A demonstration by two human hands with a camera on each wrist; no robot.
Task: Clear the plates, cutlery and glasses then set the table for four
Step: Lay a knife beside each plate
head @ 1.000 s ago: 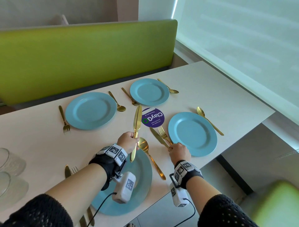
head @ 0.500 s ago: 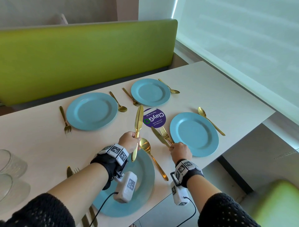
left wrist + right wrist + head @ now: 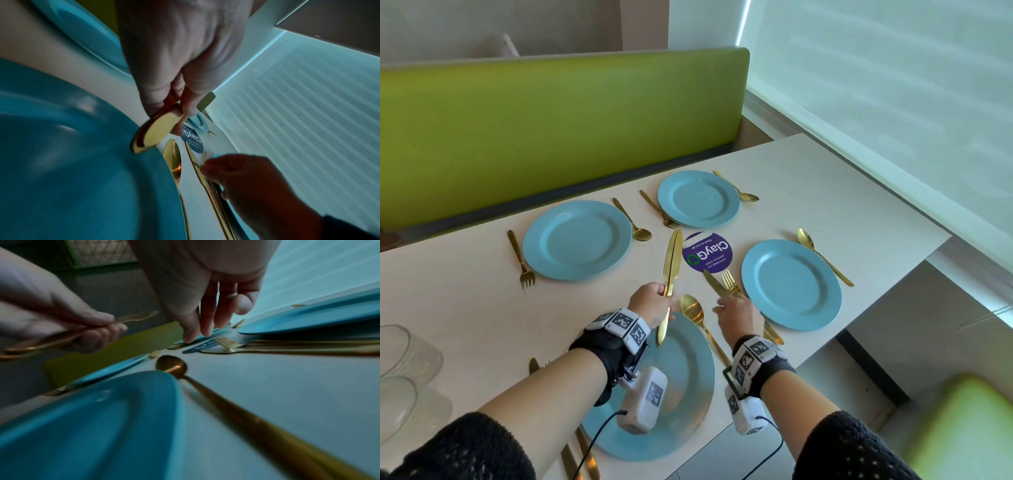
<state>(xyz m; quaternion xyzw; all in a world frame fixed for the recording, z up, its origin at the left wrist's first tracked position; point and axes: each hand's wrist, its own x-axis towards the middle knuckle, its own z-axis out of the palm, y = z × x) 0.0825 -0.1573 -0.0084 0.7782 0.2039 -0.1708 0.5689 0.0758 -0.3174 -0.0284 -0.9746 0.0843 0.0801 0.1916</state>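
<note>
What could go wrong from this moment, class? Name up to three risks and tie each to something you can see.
1. The left hand grips two gold knives together by their handles; one could slip out and strike the near plate.
2. The right hand, open over the knife and fork beside the right plate, might knock them askew.
3. The spoon lies between both hands and could be nudged.
</note>
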